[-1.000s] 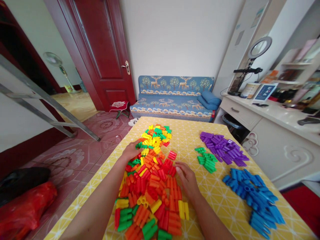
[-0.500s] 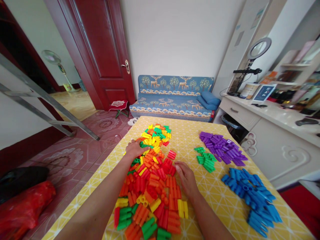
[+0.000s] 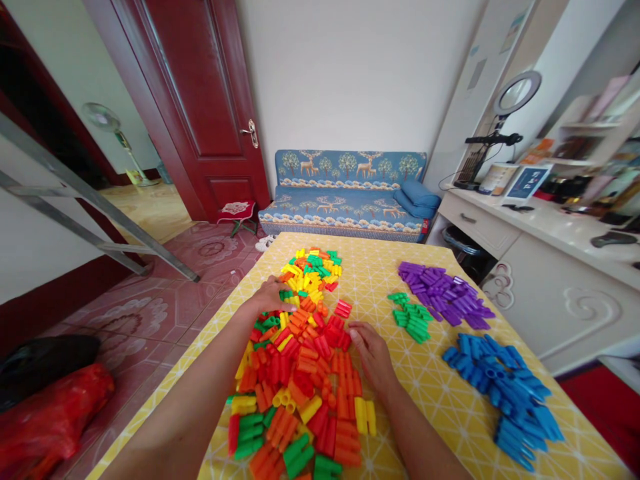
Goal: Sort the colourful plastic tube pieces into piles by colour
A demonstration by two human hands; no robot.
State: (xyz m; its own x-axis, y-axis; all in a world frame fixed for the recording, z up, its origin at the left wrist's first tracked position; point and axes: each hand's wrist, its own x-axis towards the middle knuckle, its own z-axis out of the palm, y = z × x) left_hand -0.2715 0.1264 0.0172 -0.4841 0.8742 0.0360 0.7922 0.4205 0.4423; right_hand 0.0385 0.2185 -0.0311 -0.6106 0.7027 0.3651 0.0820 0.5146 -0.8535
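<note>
A mixed heap of plastic tube-shaped building blocks in red, orange, yellow and green covers the left part of the table. My left hand is over the heap's left edge, thumb and fingers apart around green and yellow blocks; no block is visibly lifted. Beside the red blocks at the heap's right side is my right hand. Its fingers are loosely bent and apart, fingertips close to a red block, with nothing seen in them.
Sorted piles of green blocks, purple blocks and blue blocks lie to the right on the yellow patterned tablecloth. Beyond are a blue sofa, a white dresser and a metal ladder.
My left hand shifts slightly over the green blocks at the heap's left edge, its thumb moving down and its fingers lifting a little. My right hand stays in place.
</note>
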